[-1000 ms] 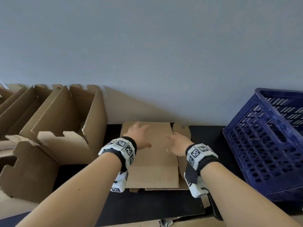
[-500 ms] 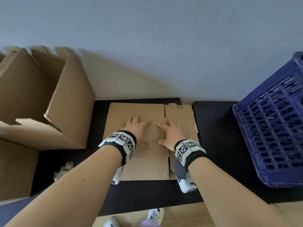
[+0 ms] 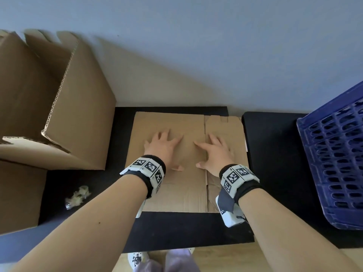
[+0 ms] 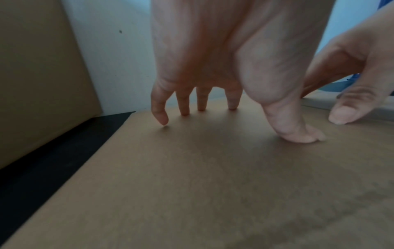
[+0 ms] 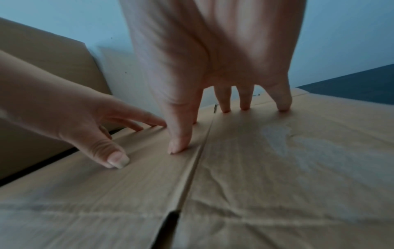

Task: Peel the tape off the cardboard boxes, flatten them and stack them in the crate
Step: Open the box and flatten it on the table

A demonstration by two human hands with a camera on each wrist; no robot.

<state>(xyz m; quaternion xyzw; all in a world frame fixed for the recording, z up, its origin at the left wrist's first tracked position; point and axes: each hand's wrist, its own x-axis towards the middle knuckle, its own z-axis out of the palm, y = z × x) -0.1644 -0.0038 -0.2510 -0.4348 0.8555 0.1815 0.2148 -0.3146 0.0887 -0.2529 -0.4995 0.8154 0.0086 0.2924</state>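
flattened cardboard box (image 3: 176, 185) lies flat on a black mat (image 3: 186, 226), close to the wall, between the upright boxes on the left and the crate on the right. both hands are on top of it, side by side, not touching each other.

left hand (image 3: 163, 148) is spread wide, fingers straight-ish & splayed, holding nothing. in the left wrist view its fingertips (image 4: 185, 111) and thumb tip press down on the cardboard (image 4: 192, 185), palm arched up off it.

right hand (image 3: 215, 152) same story: fingers spread, nothing gripped, tips pressing the board. in the right wrist view its thumb (image 5: 180, 143) sits just left of a fold crease running toward the camera, other fingers land right of the crease. cardboard on that side looks wrinkled, w/ a paler scuffed patch (image 5: 283, 136). a slit opens at the near end of the crease.

flattened box shows 2 panels in the head view, a wide one on the left and a narrower one w/ a notched far edge on the right.

open cardboard box (image 3: 64, 107) stands upright at left, flaps up, more cardboard below it. blue plastic crate (image 3: 334, 158) at right edge, lattice wall, well apart from the flattened box; can't see inside it. a crumpled wad of tape (image 3: 77, 196) lies on the mat near the left forearm. both wrists carry bands w/ black-&-white marker tags.
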